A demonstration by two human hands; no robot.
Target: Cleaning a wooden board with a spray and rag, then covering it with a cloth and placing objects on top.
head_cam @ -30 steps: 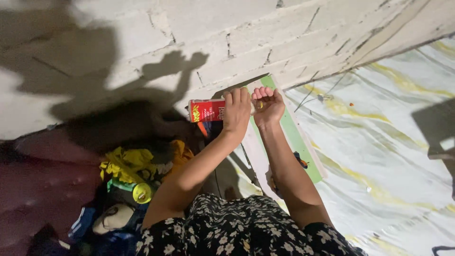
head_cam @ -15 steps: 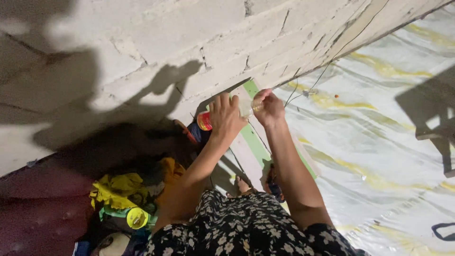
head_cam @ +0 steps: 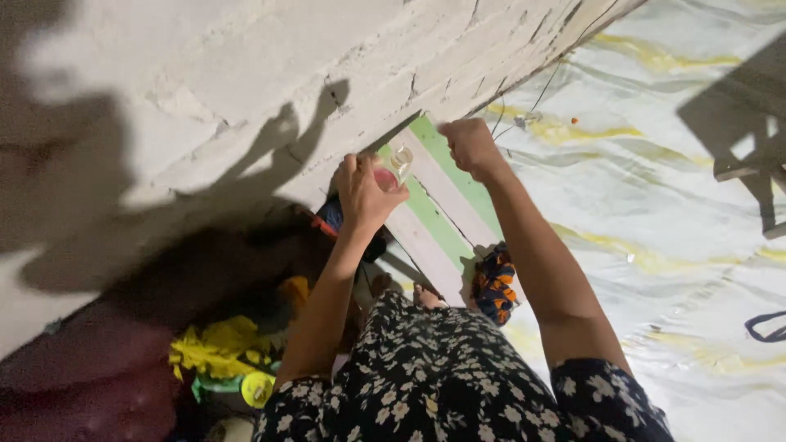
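A rough block wall rises over a pale sheet and a green-and-white board. The left hand clamps a red can, its long axis pointing up-right toward the right hand, just beside its clear mouth. That hand's fingers curl into a fist; what they pinch, I cannot tell.

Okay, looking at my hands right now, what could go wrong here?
The red bottle in your left hand appears open and tilted, with your right hand away from it, so contents might spill onto the green and white striped board. The view is blurred and shadowed, so a small cap could be dropped unnoticed among the pile of clothes.
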